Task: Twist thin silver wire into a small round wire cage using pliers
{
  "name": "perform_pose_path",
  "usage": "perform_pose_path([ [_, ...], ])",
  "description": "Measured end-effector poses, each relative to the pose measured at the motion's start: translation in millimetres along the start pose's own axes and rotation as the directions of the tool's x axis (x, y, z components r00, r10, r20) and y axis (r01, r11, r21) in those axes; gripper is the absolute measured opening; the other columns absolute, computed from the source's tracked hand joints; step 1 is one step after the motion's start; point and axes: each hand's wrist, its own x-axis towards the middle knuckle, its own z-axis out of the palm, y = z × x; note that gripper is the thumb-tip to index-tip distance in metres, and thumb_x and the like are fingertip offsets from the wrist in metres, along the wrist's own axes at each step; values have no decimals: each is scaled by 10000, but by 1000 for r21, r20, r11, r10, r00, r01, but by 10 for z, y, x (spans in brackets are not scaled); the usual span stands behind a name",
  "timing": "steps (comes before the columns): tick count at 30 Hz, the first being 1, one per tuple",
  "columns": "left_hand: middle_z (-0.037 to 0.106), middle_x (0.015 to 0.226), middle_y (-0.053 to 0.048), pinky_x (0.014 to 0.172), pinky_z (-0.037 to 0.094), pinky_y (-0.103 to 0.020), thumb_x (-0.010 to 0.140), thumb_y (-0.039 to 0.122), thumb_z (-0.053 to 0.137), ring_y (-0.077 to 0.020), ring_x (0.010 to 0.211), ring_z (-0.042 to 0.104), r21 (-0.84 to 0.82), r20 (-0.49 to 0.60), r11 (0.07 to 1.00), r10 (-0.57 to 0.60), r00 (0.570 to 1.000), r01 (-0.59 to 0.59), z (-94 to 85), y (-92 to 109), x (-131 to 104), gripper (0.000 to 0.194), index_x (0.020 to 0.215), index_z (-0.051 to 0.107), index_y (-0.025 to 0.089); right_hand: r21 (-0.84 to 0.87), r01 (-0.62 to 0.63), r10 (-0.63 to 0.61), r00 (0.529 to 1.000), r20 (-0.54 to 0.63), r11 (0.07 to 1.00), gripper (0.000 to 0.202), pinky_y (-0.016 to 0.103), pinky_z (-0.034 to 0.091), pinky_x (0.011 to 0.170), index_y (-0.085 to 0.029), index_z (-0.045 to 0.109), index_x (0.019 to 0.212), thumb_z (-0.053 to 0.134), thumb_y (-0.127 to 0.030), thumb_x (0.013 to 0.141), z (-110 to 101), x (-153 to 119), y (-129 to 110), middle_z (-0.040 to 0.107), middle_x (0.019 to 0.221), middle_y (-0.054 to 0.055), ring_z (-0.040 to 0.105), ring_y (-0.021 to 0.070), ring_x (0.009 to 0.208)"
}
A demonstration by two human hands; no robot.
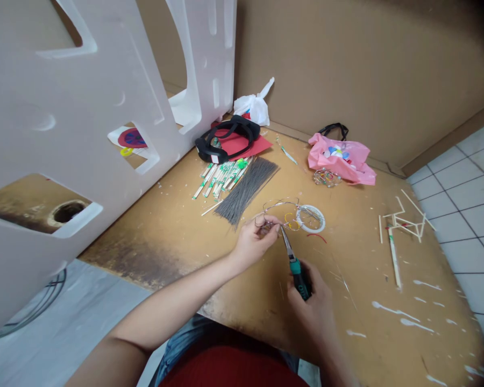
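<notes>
My right hand (314, 295) is wrapped round the dark green handles of long-nose pliers (289, 250). Their narrow jaws point away from me and reach thin wire (262, 221) beside my left fingertips. Whether the jaws grip the wire cannot be made out. My left hand (256, 239) pinches this bent, looped wire between thumb and fingers. Just beyond the plier tips lies a white ring-shaped spool (321, 223), with yellow wire (291, 221) and thin silvery loops around it. A short red wire (317, 236) curves on the table below the spool.
Grey wire strands (248, 191) lie beside paper-wrapped chopsticks (221, 177). Behind them are a black headset (210, 150), red paper (262, 144) and a white bag (252, 109). A pink bag (358, 161) and a stick frame (407, 226) are on the right. A white plastic panel (116, 70) stands left.
</notes>
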Motion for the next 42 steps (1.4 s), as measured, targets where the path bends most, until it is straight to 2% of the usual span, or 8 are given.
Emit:
perform_pose_path([
  [8, 633, 701, 0, 580, 502, -208, 768, 313, 604, -104, 585, 636, -99, -34, 987, -131, 991, 127, -3, 4, -6, 159, 819, 581, 164, 27, -12, 13, 1000, -27, 1000, 380, 343, 484, 796, -179, 522, 1120, 512, -275, 752, 5, -15, 9, 638, 1021, 79, 603, 217, 912],
  [19, 639, 713, -6, 570, 504, -204, 741, 310, 632, -97, 572, 629, -136, -33, 979, -160, 987, 154, 12, 52, 3, 176, 803, 577, 155, -50, 9, -12, 997, -78, 999, 402, 346, 490, 790, -181, 523, 1127, 517, -287, 739, 36, -20, 32, 640, 1029, 81, 615, 214, 899],
  [28, 638, 711, -9, 583, 504, -205, 773, 306, 598, -98, 588, 628, -92, -42, 990, -110, 993, 106, 18, 18, -20, 157, 820, 580, 158, -99, 39, -51, 991, -127, 994, 399, 351, 502, 765, -185, 515, 1126, 520, -285, 740, 83, -19, 18, 642, 1002, 86, 629, 215, 854],
  [36, 605, 758, -22, 613, 506, -216, 803, 255, 572, -100, 642, 603, 77, -82, 994, 86, 993, -80, 8, -6, -55, 100, 843, 611, 172, -89, 33, -43, 992, -122, 995, 392, 343, 507, 743, -190, 531, 1112, 524, -289, 733, 99, -32, -52, 653, 964, 76, 638, 212, 825],
  [39, 594, 766, -16, 624, 508, -219, 803, 233, 574, -100, 658, 605, 38, -104, 994, 105, 989, -102, 9, -21, -64, 82, 852, 606, 175, -83, 33, -44, 991, -130, 996, 391, 334, 508, 739, -185, 540, 1102, 527, -287, 725, 107, -30, -73, 656, 955, 74, 636, 207, 819],
  [42, 605, 768, -7, 629, 514, -220, 805, 239, 575, -95, 643, 617, -46, -114, 997, 62, 992, -68, 17, -30, -69, 83, 855, 591, 176, -72, 41, -50, 990, -133, 997, 402, 331, 508, 737, -181, 534, 1113, 527, -290, 726, 109, -31, -74, 653, 959, 75, 632, 205, 822],
])
